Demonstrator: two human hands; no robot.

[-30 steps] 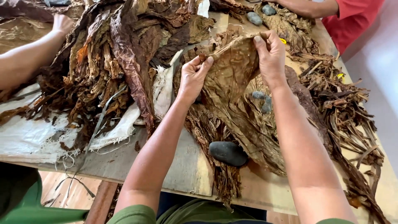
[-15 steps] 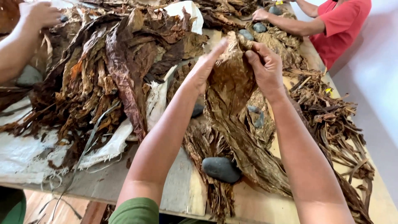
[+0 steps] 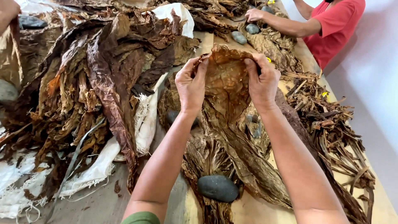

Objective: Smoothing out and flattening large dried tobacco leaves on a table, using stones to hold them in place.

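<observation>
A large brown dried leaf [image 3: 226, 83] is lifted above the wooden table [image 3: 253, 209], its lower part trailing down toward the table. My left hand [image 3: 191, 85] pinches its left upper edge and my right hand [image 3: 262, 81] pinches its right upper edge, stretching it between them. Under the leaf lies a flattened stack of similar leaves [image 3: 207, 159], with a dark grey stone [image 3: 217, 187] resting on its near end.
A big heap of dried leaves [image 3: 95, 79] on white sacking [image 3: 91, 174] fills the left. Stripped stems [image 3: 331, 132] pile up at the right edge. A person in a red shirt [image 3: 331, 29] works at the far right, near more stones [image 3: 245, 33]. Another person's arm [image 3: 8, 12] shows top left.
My hands have drawn apart from a bunched grip and spread the leaf wider. The view has tilted, and the person in red shows more.
</observation>
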